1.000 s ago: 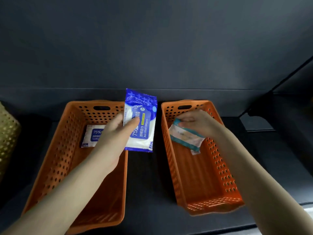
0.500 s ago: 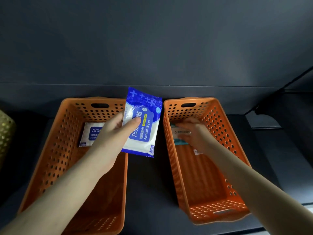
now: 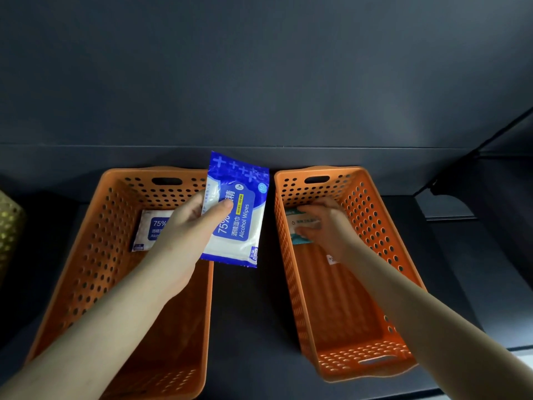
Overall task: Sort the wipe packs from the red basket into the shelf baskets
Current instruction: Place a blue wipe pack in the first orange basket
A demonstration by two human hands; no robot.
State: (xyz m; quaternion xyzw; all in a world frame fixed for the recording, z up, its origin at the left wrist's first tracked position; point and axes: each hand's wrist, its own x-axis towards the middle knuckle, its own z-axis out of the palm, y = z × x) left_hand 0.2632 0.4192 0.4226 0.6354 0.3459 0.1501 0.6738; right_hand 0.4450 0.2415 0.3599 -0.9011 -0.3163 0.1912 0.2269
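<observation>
Since half a second ago: right hand point(image 3: 326, 223) has sunk lower into the right basket point(image 3: 372, 226), and the teal pack point(image 3: 302, 222) is now down on its floor at the far end. Fingers lie over it; pinching or merely resting, cannot tell. Left hand point(image 3: 184, 235) clamps the blue pack point(image 3: 239, 215) between thumb and fingers, upright, above the inner rim of the left basket point(image 3: 115, 215). Farther in, a matching pack point(image 3: 153, 229) lies flat. Step: placing. Next, likely: free the right hand, then lower the held pack beside its match.

One view only. Head camera, close above the shelf point(image 3: 239, 313), faces forward and down; back wall point(image 3: 259, 82) fills the upper half.
</observation>
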